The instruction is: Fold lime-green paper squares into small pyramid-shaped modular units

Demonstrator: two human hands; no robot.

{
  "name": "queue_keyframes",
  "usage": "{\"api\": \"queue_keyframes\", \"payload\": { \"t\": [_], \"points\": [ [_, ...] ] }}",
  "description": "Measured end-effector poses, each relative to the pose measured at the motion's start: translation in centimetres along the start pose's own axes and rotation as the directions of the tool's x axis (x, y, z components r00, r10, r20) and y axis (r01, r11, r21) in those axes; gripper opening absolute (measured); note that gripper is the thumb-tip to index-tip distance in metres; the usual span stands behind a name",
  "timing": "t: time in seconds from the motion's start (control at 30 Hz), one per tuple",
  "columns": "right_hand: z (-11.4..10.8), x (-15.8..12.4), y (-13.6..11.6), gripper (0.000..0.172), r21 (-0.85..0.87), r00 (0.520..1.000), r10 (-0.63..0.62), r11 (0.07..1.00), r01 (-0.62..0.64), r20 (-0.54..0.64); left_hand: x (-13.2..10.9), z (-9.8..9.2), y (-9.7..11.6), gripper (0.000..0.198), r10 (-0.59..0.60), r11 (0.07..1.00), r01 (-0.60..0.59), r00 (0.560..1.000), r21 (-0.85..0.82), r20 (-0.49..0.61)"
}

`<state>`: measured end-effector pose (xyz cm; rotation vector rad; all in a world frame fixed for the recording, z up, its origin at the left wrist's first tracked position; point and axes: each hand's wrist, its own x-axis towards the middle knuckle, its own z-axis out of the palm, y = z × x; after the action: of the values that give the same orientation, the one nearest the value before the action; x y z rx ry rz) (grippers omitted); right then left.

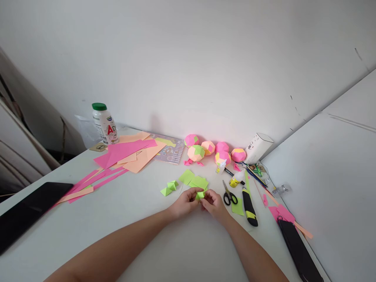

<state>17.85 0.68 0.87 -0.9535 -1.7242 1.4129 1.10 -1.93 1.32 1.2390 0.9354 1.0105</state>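
A small folded green paper piece (pixel 200 195) is pinched between my two hands, low over the table. My left hand (pixel 185 202) grips its left side with thumb and fingers. On its right side, my right hand (pixel 213 202) has closed fingers around the edge. Flat green paper sheets (pixel 198 182) lie just beyond my fingers. To the left are folded green pieces (pixel 169 188). Black-handled scissors (pixel 230 197) rest to the right of my right hand, beside a green square (pixel 237 206).
Paper balls (pixel 196 153) line the wall behind. Pink and orange sheets (pixel 126 152) and a white bottle (pixel 105 125) stand left, with a black tablet (pixel 32 211). Glue (pixel 235 180), a cutter (pixel 249 207), a white tube (pixel 259 148) and a phone (pixel 298 248) are right.
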Motion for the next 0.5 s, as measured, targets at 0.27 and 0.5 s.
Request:
{"api": "queue_keyframes", "payload": {
  "t": [0.27,0.5],
  "points": [
    [-0.33,-0.04,-0.50,0.019,-0.044,0.999,-0.004,0.999,0.005,0.036,0.29,0.06,-0.13,0.026,0.002,0.999,-0.004,1.000,-0.051,-0.022],
    [0.30,-0.15,-0.19,0.010,0.007,0.999,-0.034,0.999,0.034,-0.031,0.55,-0.05,-0.15,0.026,-0.050,0.985,0.043,0.998,-0.165,-0.040]
  ]
}}
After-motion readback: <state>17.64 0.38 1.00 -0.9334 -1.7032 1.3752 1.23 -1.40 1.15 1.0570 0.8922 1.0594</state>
